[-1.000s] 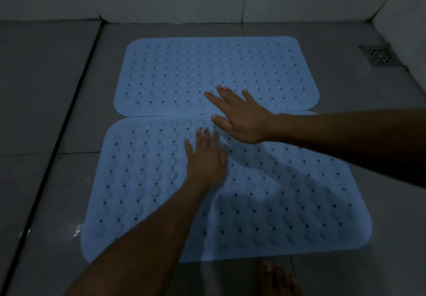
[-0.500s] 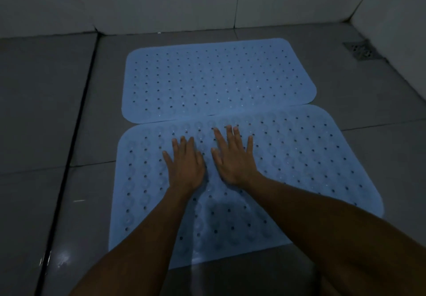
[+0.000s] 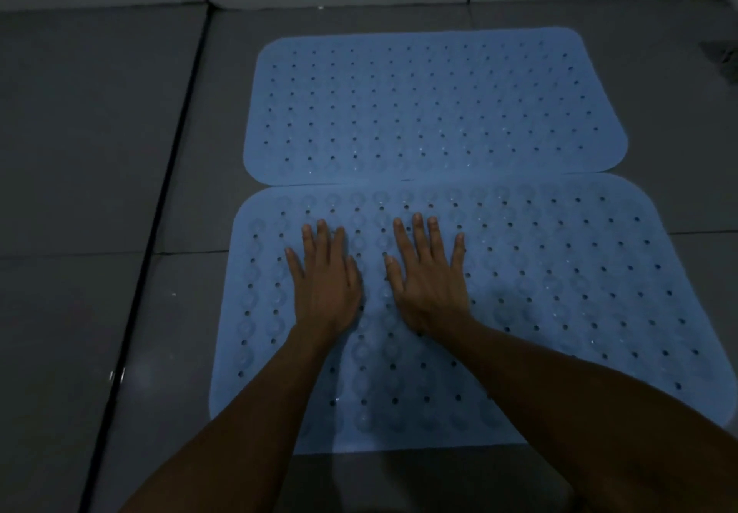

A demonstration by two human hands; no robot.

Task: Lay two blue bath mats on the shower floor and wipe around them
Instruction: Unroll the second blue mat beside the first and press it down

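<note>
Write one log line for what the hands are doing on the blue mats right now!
left hand: flat on near mat | right hand: flat beside it | far mat: laid, edges meeting | cloth: none seen

Two blue mats lie on the floor: the far mat point(image 3: 431, 105) and the near mat point(image 3: 559, 292), their long edges touching. Two hands rest flat on the near mat, the left hand point(image 3: 325, 284) and the right hand point(image 3: 429, 284), each with five fingers spread. One dark groove point(image 3: 159, 209) runs along the grey floor tiles at left. One drain point(image 3: 721, 59) shows at the right edge.
</note>
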